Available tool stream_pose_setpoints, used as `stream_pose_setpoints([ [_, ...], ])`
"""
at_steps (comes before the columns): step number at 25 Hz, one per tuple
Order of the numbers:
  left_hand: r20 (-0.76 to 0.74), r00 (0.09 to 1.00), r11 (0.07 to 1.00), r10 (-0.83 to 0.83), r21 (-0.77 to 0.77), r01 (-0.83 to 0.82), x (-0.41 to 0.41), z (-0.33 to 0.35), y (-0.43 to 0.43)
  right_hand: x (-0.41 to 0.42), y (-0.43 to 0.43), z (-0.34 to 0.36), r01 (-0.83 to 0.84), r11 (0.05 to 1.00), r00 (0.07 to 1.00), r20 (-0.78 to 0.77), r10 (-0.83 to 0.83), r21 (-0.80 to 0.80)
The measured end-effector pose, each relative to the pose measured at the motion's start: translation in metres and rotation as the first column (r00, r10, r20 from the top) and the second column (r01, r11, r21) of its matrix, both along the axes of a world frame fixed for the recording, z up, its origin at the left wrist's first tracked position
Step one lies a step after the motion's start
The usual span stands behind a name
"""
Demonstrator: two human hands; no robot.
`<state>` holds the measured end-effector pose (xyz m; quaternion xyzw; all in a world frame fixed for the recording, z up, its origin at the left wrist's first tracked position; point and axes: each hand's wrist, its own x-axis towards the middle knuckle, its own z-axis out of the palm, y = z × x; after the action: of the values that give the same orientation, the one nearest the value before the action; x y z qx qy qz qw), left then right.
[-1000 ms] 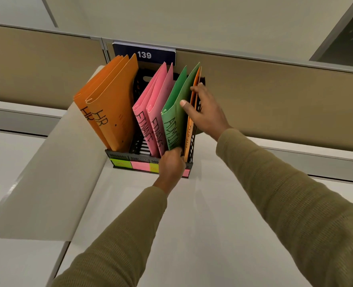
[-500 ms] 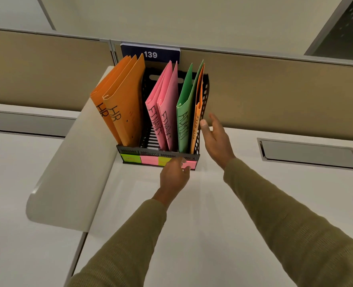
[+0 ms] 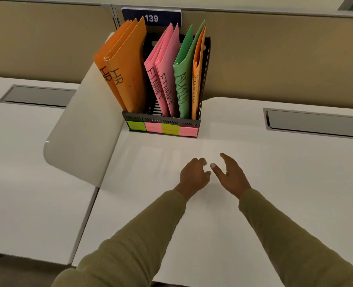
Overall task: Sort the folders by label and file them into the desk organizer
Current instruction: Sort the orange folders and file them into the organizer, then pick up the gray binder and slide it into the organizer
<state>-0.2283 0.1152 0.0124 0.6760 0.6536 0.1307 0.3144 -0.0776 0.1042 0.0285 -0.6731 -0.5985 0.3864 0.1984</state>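
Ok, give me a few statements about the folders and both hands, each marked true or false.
1. Two orange paper folders marked HR stand in the leftmost slot of the black mesh desk organizer. True.
2. Two pink paper folders marked FINANCE stand between them and the green paper folder marked ADMIN. True.
3. The left hand grips the green folder. False: it holds nothing, fingers loosely curled over the white desk.
4. The right hand rests on the organizer. False: it is open, well clear of it, beside the left hand.
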Motion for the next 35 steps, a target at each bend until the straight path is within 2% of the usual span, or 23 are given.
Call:
stream_pose_setpoints([
  [8, -0.092, 0.992, 0.995, -0.081, -0.061, 0.076, 0.143, -0.010, -0.040, 0.151, -0.058, -0.022, -0.082, 0.994, 0.990, 0.109, 0.089, -0.066],
  [11, -0.101, 0.984, 0.987, -0.148, -0.085, 0.140, 0.213, -0.014, -0.047, 0.224, -0.074, -0.029, -0.058, 0.995, 0.982, 0.173, 0.071, -0.082],
  [17, -0.102, 0.947, 0.943, -0.304, -0.177, 0.283, 0.330, -0.023, -0.049, 0.368, -0.092, -0.040, 0.135, 0.981, 0.949, 0.304, -0.086, -0.142],
  [22, -0.100, 0.898, 0.887, -0.428, -0.235, 0.397, 0.382, -0.032, -0.044, 0.463, -0.096, -0.042, 0.363, 0.930, 0.829, 0.475, -0.294, -0.059],
  [25, -0.110, 0.882, 0.871, -0.457, -0.256, 0.419, 0.391, -0.036, -0.040, 0.498, -0.093, -0.042, 0.486, 0.871, 0.751, 0.545, -0.373, -0.075],
  [28, -0.122, 0.883, 0.871, -0.453, -0.272, 0.409, 0.388, -0.040, -0.037, 0.521, -0.091, -0.047, 0.557, 0.804, 0.738, 0.568, -0.365, -0.207],
  [31, -0.119, 0.890, 0.874, -0.440, -0.286, 0.393, 0.382, -0.042, -0.036, 0.523, -0.089, -0.050, 0.518, 0.790, 0.771, 0.580, -0.264, -0.328],
  [35, -0.082, 0.917, 0.886, -0.390, -0.306, 0.350, 0.383, -0.043, -0.039, 0.493, -0.085, -0.046, 0.426, 0.839, 0.785, 0.599, -0.158, -0.338],
])
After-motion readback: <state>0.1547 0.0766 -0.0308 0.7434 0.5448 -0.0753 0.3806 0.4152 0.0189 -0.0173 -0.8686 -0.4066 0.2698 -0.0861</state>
